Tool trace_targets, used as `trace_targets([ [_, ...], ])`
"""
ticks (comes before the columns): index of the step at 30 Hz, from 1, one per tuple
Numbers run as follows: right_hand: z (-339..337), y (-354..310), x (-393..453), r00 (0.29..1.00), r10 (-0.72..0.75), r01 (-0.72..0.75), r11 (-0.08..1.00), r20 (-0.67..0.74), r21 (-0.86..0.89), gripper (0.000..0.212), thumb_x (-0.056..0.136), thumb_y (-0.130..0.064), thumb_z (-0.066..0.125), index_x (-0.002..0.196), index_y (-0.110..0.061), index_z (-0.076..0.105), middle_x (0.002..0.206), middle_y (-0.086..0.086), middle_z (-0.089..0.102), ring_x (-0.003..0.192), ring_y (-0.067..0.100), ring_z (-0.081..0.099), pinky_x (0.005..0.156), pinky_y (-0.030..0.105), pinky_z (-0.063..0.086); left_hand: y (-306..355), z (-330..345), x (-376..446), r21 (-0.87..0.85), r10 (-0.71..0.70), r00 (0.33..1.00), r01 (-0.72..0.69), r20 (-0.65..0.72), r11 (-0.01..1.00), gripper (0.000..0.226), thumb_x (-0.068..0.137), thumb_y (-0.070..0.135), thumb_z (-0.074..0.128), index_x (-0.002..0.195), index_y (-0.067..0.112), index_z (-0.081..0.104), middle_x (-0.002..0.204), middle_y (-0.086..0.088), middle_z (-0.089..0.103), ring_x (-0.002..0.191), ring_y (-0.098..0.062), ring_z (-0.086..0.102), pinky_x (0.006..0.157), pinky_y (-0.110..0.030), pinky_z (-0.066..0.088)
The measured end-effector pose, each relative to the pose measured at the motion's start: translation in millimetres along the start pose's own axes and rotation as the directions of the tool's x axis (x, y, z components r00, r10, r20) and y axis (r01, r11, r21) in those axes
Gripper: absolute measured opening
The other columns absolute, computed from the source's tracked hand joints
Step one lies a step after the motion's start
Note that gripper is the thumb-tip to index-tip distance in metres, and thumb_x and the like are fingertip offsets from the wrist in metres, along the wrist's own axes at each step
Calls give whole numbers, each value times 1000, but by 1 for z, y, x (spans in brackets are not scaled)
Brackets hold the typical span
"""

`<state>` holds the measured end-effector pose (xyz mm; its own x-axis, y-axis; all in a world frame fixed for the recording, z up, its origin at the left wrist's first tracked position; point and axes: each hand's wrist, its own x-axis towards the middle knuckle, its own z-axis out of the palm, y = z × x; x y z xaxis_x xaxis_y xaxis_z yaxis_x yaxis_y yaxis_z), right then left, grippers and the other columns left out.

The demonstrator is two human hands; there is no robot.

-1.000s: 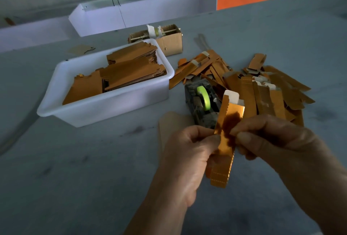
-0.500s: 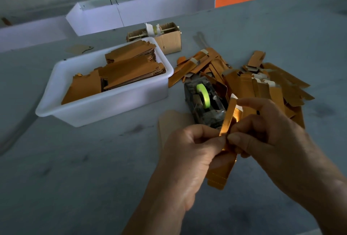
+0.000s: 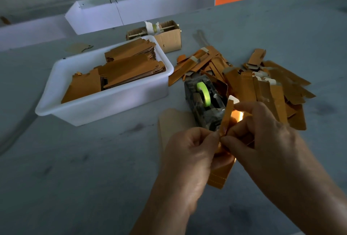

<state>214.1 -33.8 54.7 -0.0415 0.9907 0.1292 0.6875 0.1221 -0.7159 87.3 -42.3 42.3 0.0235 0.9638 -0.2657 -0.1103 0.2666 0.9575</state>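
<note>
**Both hands pinch one orange carton blank (image 3: pixel 219 176)**

Head view: your left hand (image 3: pixel 189 152) and right hand (image 3: pixel 262 137) each grip the blank near its middle, fingers curled and thumbs almost meeting. It stands nearly upright, turned edge-on, above the grey table (image 3: pixel 75 169) and just in front of the tape dispenser (image 3: pixel 204 101). A loose pile of blanks (image 3: pixel 262 84) lies beyond your right hand. The white tub (image 3: pixel 112 107) of stacked blanks sits to the left.

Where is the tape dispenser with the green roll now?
In the head view, the tape dispenser stands centrally, right of the white tub and left of the orange card pile.
</note>
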Motion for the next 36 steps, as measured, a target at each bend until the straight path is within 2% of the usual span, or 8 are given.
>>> trace_targets([
  [3, -1, -4, -1, 999, 16, -17, 998, -28, -61, 52, 79, -32, 69, 122, -28, 39, 69, -12, 60, 65, 0, 58, 57, 17, 50, -5, 6, -2, 95, 63, 995, -55, -82, 994, 22, 94, 20, 57, 81, 7, 69, 76, -6, 75, 71, -16, 74, 66, -27, 59],
  [7, -2, -8, -1, 998, 56, -60, 993, -41, -102, 56, 77, -39, 69, 121, -29, 36, 72, -11, 60, 66, 5, 59, 56, 22, 49, -12, 14, -7, 211, 233, 952, -190, -200, 959, 21, 93, 18, 58, 77, 13, 70, 72, -3, 74, 67, -9, 72, 55, -15, 53],
  [12, -4, -5, -4, 995, 49, -62, 985, -84, -161, 86, 47, -73, 47, 118, -25, 42, 70, -12, 55, 60, 5, 54, 47, 18, 35, -10, 9, -10, 243, 332, 913, -275, -236, 930, 17, 91, 16, 60, 78, 10, 69, 69, -4, 73, 61, -8, 71, 52, -15, 52],
  [18, 4, 5, 0, 997, 57, -71, 947, 53, 314, 36, 54, -52, 57, 86, -37, 56, 79, -26, 66, 69, -9, 62, 53, 4, 44, -6, 4, -13, 207, 207, 970, -178, -128, 962, 21, 94, 18, 56, 79, 13, 69, 67, -1, 71, 57, -12, 70, 51, -25, 54],
  [23, 6, 12, 13, 996, -1, -22, 963, 85, 267, 8, 80, -32, 60, 86, -34, 54, 75, -18, 64, 69, -10, 58, 54, 3, 41, -4, -18, -6, 356, 190, 980, -159, -52, 921, 19, 93, 30, 56, 86, 24, 73, 76, 2, 74, 68, -11, 71, 53, -28, 56],
  [28, -8, 29, 57, 979, 19, -15, 1000, -202, 18, 8, 91, -21, 56, 87, -14, 57, 68, 0, 57, 52, 8, 53, 41, 11, 35, -16, -54, 18, 791, 378, 855, 60, -356, 609, 21, 90, 39, 59, 97, 21, 68, 92, 5, 70, 87, -12, 65, 75, -30, 51],
  [32, -14, 45, 83, 947, 112, -175, 966, -301, -192, 29, 91, -19, 54, 119, -12, 55, 96, 8, 61, 81, 24, 55, 67, 26, 37, -26, -64, 39, 803, 226, 879, 243, -419, 544, 55, 77, 56, 68, 109, 11, 60, 110, -8, 58, 107, -27, 55, 89, -39, 47],
  [36, -8, 43, 72, 891, 99, -200, 962, -442, -187, 44, 89, -16, 54, 133, -13, 49, 133, 14, 45, 122, 35, 39, 94, 42, 38, -25, -65, 59, 768, 96, 909, 282, -405, 575, 51, 71, 50, 78, 97, 12, 56, 94, -3, 61, 89, -21, 59, 70, -33, 46],
])
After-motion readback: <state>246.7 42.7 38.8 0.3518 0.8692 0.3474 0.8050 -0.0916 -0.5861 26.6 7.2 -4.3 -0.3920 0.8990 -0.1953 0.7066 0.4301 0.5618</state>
